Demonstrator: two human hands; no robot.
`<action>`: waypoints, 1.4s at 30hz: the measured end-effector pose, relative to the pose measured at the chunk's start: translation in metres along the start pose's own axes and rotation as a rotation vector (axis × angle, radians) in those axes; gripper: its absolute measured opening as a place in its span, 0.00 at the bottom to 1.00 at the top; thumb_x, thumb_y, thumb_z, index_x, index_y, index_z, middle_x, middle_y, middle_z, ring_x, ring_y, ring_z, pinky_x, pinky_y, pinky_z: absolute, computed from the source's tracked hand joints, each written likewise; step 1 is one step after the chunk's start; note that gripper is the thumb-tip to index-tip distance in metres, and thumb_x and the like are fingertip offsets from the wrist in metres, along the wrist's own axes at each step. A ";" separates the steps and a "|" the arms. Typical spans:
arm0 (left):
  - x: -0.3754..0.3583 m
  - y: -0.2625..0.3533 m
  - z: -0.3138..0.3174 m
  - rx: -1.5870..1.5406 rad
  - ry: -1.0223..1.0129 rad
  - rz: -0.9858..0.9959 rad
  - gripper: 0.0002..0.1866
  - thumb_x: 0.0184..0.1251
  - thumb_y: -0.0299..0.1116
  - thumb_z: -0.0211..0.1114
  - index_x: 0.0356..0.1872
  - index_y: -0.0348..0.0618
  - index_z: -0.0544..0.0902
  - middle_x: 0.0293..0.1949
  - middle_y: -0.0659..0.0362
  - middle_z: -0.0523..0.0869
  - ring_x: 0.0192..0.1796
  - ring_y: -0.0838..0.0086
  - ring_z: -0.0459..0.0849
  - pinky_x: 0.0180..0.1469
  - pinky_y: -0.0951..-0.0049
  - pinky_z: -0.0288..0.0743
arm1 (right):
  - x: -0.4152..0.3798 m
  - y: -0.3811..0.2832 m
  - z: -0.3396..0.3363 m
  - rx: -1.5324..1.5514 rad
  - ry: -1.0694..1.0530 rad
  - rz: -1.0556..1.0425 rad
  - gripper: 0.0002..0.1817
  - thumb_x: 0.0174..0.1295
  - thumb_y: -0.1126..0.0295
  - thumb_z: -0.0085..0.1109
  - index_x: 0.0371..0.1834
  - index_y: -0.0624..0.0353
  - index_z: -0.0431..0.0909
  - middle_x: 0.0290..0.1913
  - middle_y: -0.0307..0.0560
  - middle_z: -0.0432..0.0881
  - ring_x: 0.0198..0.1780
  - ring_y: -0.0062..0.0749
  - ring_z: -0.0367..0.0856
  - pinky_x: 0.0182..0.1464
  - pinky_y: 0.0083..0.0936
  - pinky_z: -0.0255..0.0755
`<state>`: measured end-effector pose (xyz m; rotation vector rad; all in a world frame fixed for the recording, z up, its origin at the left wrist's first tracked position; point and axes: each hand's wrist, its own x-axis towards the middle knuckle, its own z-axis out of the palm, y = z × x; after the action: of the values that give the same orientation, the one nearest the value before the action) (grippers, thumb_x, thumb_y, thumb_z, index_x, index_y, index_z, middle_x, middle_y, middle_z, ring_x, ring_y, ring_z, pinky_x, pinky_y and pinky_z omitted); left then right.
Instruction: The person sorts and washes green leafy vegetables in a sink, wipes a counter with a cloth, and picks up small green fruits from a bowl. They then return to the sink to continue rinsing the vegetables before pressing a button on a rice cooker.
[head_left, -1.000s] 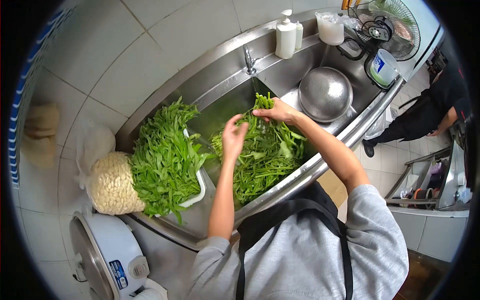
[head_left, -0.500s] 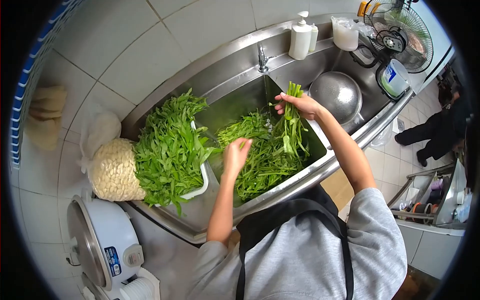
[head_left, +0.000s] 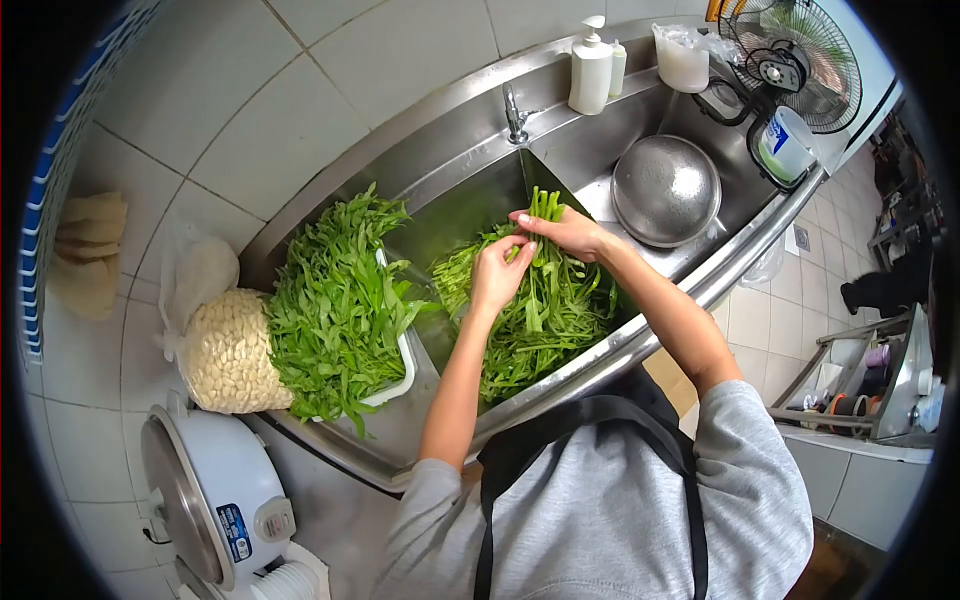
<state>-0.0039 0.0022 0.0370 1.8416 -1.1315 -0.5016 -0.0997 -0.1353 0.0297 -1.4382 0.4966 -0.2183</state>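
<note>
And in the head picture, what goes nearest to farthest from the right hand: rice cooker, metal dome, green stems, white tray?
1. Green stems, in the right hand.
2. Metal dome, right side.
3. White tray, left side.
4. Rice cooker, lower left.

A bunch of leafy greens (head_left: 546, 288) stands upright in a person's right hand (head_left: 565, 235), its thick, pale-green stem ends gathered above the fingers and its darker leaves hanging loosely below. Beneath it, more loose greens (head_left: 520, 355) of stems and slender leaves lie in a tangled heap inside a steel sink basin (head_left: 440, 215).
</note>
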 end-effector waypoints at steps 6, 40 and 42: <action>0.009 -0.018 -0.014 -0.062 -0.142 -0.084 0.12 0.57 0.36 0.64 0.34 0.37 0.83 0.20 0.67 0.77 0.24 0.87 0.68 0.28 0.80 0.64 | -0.014 -0.014 -0.009 -0.168 -0.083 -0.061 0.21 0.57 0.57 0.59 0.48 0.61 0.77 0.39 0.43 0.81 0.41 0.23 0.77 0.46 0.22 0.71; 0.001 -0.041 -0.028 -0.401 -0.572 -0.180 0.10 0.62 0.31 0.48 0.29 0.37 0.76 0.20 0.63 0.75 0.11 0.88 0.58 0.14 0.85 0.50 | 0.012 -0.039 0.002 -0.370 -0.116 -0.161 0.15 0.54 0.58 0.61 0.34 0.60 0.81 0.24 0.38 0.78 0.27 0.21 0.73 0.33 0.22 0.68; -0.001 -0.038 -0.030 -0.470 -0.586 -0.198 0.13 0.64 0.35 0.48 0.28 0.37 0.77 0.20 0.65 0.73 0.12 0.88 0.58 0.14 0.84 0.49 | 0.016 -0.038 0.001 -0.343 -0.115 -0.128 0.14 0.54 0.59 0.62 0.32 0.61 0.80 0.24 0.38 0.78 0.27 0.21 0.73 0.33 0.22 0.68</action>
<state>0.0356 0.0248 0.0198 1.4260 -1.0757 -1.3645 -0.0797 -0.1467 0.0639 -1.8091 0.3589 -0.1561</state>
